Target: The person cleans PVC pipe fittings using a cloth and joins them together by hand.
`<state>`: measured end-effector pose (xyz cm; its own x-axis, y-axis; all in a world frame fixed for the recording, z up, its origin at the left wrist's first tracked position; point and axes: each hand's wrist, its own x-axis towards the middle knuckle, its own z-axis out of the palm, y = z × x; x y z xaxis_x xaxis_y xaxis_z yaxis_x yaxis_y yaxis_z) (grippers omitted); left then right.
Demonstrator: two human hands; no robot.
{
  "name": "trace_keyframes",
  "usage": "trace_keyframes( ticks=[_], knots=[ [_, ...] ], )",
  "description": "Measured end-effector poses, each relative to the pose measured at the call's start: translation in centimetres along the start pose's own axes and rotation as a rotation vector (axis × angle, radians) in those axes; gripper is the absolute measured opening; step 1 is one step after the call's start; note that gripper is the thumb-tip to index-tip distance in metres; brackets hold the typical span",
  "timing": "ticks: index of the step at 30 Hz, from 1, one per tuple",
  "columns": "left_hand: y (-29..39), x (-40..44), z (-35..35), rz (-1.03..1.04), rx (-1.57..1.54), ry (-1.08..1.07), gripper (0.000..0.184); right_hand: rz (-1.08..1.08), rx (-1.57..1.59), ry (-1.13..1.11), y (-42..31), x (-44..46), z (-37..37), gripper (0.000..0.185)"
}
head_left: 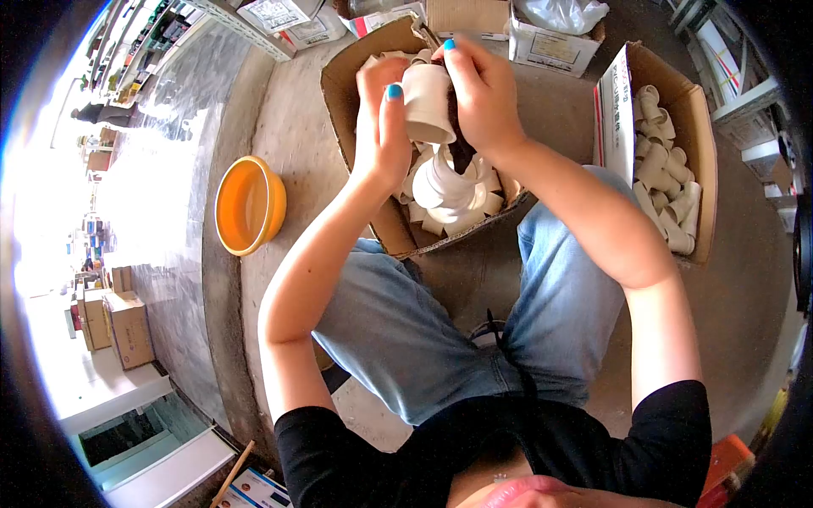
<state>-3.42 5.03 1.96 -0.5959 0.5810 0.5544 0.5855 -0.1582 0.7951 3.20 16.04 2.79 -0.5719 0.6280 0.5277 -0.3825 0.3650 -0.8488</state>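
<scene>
A white plastic pipe fitting (428, 103) is held up over an open cardboard box (393, 229). My left hand (385, 118) wraps round its left side, thumb on its face. My right hand (483, 93) is closed at the upper right of the fitting, with the thumb up and a dark strip beside it; what its fingers grip is hard to make out. Below the fitting, white curled pieces (449, 190) and more fittings lie in the box between my knees.
On the floor at the left stands a yellow basin (278, 203). At the right, a second cardboard box (707, 161) holds several white fittings (669, 178). A white box with a plastic bag (563, 15) stands at the back. Shelving lines the upper right.
</scene>
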Motion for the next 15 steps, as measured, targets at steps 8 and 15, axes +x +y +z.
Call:
trace_keyframes(
  ticks=[8,15],
  knots=[
    [1.0,-0.5,-0.2,-0.225,-0.036,-0.279,0.069,-0.493,-0.468,-0.151,-0.7,2.1,-1.5,0.029],
    [-0.3,-0.8,-0.4,-0.447,-0.356,-0.283,0.059,-0.003,-0.180,0.061,0.8,3.0,-1.9,0.040]
  ],
)
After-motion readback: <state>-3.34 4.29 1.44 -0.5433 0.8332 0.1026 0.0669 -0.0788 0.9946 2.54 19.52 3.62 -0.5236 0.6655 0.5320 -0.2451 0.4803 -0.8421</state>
